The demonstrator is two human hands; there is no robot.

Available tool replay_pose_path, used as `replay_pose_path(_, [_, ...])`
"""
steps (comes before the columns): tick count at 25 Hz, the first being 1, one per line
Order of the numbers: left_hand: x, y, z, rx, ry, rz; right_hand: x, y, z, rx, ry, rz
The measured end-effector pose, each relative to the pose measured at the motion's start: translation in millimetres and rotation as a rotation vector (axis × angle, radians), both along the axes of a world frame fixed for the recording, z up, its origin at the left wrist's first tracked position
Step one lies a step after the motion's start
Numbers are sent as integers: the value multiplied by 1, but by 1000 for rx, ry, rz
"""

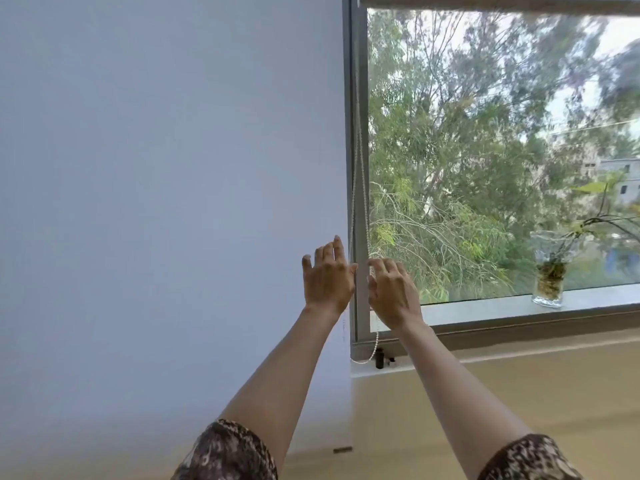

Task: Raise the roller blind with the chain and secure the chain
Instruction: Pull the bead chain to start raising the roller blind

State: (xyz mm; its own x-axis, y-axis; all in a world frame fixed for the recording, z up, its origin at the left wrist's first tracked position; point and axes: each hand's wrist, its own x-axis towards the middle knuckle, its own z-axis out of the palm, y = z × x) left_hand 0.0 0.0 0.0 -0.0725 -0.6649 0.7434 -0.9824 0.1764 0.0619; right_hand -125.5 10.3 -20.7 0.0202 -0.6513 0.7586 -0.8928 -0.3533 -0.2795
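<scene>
Bead chain hangs vertically along the window frame; left hand and right hand flank it, fingers spread, gripping nothing.

A home room, going by the plain wall, wide window (trees outside) and plant vase.

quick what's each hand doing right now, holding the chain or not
Left hand: open, fingers spread, holding nothing, just left of the chain.
Right hand: open, at the chain, no closed grip visible.
</scene>
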Motion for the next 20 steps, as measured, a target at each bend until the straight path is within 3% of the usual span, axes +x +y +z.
replay_pose_path(12, [9, -79, 26, 156, 569, -96, 18, -67, 37, 88, -131, 140])
replay_pose_path(15, [11, -85, 25, 108, 598, -129, 31, -78, 51, 88, -183, 134])
replay_pose_path(20, [18, -78, 15, 53, 601, -165, 57, -85, 91, 106, -493, 237])
